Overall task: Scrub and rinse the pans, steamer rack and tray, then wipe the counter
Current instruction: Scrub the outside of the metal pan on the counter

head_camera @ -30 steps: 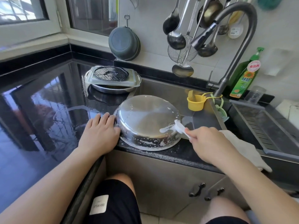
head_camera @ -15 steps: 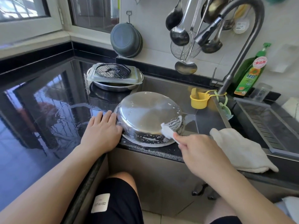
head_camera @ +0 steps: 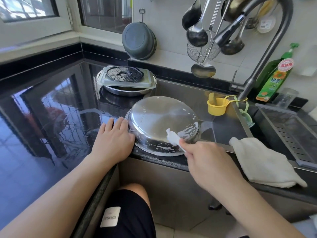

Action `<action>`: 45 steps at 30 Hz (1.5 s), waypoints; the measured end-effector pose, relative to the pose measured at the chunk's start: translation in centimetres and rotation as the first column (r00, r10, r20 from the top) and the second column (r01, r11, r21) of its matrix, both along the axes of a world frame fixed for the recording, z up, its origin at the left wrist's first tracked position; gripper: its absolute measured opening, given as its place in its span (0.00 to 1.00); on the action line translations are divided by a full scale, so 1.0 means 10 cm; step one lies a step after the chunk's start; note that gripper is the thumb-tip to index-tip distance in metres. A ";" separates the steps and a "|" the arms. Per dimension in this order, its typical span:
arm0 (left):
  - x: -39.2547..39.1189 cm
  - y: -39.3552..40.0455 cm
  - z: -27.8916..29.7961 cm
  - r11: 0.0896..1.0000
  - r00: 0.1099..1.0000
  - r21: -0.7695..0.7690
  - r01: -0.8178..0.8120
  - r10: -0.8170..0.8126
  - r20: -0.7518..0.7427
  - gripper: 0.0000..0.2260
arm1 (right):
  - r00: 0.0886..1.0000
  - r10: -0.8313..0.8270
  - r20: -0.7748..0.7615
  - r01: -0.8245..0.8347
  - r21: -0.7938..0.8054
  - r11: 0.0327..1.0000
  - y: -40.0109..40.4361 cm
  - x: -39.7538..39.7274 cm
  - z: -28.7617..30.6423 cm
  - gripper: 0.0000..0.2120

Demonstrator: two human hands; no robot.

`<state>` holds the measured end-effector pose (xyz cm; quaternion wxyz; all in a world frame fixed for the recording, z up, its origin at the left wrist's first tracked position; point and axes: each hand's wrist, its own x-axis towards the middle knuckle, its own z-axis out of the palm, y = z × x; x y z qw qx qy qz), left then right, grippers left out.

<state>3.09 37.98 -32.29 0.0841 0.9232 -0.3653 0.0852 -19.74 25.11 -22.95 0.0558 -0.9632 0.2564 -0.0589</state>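
- counter (head_camera: 42,121): black, glossy, wet
- left hand (head_camera: 113,141): flat, fingers straight, pressed against pan's left rim
- rack (head_camera: 124,75) on tray (head_camera: 103,81), stacked on second pan (head_camera: 127,91), behind
- pan (head_camera: 161,124): upside down, tilted at sink edge, soapy
- right hand (head_camera: 205,162): pinching white scrubber (head_camera: 173,138) against pan's near side
- cloth (head_camera: 260,162): on counter edge, right

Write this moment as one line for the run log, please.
step: scrub pan | left hand: flat, steadies pan | right hand: grips sponge on soapy pan side | rinse: not yet
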 end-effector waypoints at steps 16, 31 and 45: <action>-0.05 0.01 -0.01 1.000 0.999 -0.013 -0.020 0.019 -0.049 0.31 | 0.976 0.083 -0.200 -0.103 -0.090 0.991 -0.19 0.47 0.11 0.23; -0.04 0.03 0.01 0.999 0.999 -0.032 -0.003 0.002 -0.037 0.29 | 0.953 0.279 -0.117 -0.302 -0.279 0.912 -0.23 0.15 0.01 0.23; -0.04 0.00 0.01 0.999 0.999 -0.027 -0.021 0.020 -0.051 0.29 | 0.930 0.360 -0.069 -0.362 -0.338 0.869 -0.17 0.11 -0.09 0.26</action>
